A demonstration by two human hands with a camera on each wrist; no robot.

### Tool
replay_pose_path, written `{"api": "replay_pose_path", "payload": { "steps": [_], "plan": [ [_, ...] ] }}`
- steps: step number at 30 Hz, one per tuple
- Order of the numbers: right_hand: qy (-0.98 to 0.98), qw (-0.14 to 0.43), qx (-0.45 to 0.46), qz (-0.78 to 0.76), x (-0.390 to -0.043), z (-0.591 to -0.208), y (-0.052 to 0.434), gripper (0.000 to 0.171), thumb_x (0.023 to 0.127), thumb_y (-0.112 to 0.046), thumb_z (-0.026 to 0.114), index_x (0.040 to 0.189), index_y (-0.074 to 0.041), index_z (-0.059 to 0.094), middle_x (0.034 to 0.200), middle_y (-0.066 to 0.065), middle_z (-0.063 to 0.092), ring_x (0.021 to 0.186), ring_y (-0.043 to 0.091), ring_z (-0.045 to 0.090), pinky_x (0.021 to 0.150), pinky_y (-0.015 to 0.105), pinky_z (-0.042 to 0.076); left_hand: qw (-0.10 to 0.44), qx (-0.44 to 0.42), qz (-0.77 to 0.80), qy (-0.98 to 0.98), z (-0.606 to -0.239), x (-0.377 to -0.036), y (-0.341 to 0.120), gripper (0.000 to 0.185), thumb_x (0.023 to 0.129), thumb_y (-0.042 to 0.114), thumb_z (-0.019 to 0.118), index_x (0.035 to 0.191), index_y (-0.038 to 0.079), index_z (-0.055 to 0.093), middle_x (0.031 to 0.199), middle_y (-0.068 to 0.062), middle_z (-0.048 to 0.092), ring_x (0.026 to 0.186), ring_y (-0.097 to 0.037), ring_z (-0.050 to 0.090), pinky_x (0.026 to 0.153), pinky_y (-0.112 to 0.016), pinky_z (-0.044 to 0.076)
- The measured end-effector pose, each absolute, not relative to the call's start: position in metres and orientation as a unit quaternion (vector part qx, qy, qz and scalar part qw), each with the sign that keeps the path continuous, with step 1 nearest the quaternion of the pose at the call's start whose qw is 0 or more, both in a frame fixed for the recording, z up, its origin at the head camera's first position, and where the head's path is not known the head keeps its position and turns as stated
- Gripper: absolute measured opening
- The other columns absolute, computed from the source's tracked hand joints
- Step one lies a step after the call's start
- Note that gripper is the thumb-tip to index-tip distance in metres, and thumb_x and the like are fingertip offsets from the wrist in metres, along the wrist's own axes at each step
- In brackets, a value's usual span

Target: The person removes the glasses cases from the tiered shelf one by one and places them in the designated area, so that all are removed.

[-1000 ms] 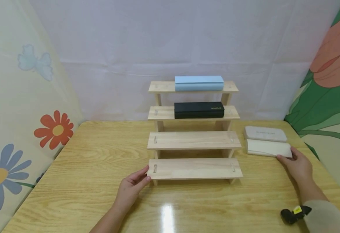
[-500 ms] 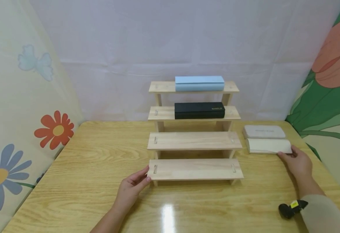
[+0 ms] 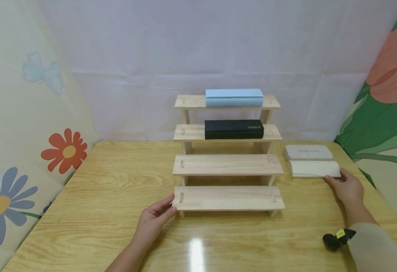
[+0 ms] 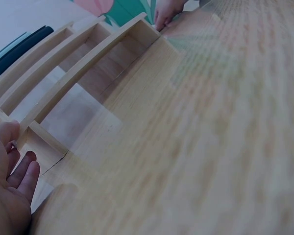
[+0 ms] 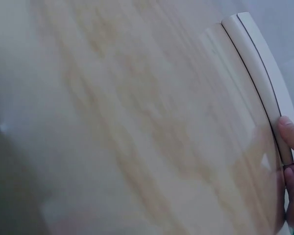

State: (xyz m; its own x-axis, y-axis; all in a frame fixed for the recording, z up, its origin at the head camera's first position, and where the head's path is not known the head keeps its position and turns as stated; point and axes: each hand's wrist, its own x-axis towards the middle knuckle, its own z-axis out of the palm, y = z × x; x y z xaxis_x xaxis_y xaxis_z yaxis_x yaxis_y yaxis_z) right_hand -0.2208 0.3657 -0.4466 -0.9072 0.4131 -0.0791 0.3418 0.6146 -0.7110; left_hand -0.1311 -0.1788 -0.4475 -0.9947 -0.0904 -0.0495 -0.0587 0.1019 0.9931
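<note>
Right cuff nearest, black gadget (image 3: 336, 240) on it. Left hand (image 3: 152, 217) at left end of wooden stand (image 3: 229, 198), thumb and finger pinching the lowest shelf's corner, other fingers loose and apart. Right hand (image 3: 349, 190) is right of the stand: thumb on the near edge of cream case (image 3: 314, 169), fingers bent at its right end, parted only by the case. Right wrist view is hazy and cropped, so how firm that hold is, can't tell. Cream case lies on the worktop (image 3: 117, 181), leftward from the right fingers, long axis left-right, roughly parallel to the shelves; right hand nearer, left well apart. Pale grey case (image 3: 308, 152) just behind it. Farther: black case (image 3: 234, 129) on second-highest shelf, light blue case (image 3: 234, 98) on top.
</note>
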Motion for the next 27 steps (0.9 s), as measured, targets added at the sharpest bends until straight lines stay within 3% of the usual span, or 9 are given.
{"api": "replay_pose_path", "payload": {
  "steps": [17, 27],
  "plan": [
    [-0.901, 0.040, -0.205, 0.379, -0.2257, -0.4465, 0.3668, 0.080, 0.099, -0.041, 0.051, 0.152, 0.007, 0.016, 0.148, 0.038, 0.031, 0.133, 0.050, 0.035, 0.112, 0.061, 0.032, 0.011, 0.056, -0.668, -0.742, -0.4485, -0.1313, -0.1787, 0.042, 0.086, 0.004, 0.072, 0.126, -0.003, 0.061, 0.108, 0.028, 0.067, 0.098, 0.005, 0.064, 0.086, -0.014, 0.055],
    [-0.901, 0.037, -0.182, 0.391, -0.2269, -0.4451, 0.3649, 0.090, 0.097, -0.049, 0.052, 0.152, 0.008, 0.010, 0.154, 0.037, 0.016, 0.141, 0.054, 0.019, 0.118, 0.063, 0.021, 0.007, 0.070, -0.660, -0.748, -0.4469, -0.1330, -0.1779, 0.042, 0.086, 0.005, 0.073, 0.126, 0.000, 0.062, 0.122, 0.011, 0.067, 0.099, 0.005, 0.064, 0.087, -0.015, 0.055]
  ]
}}
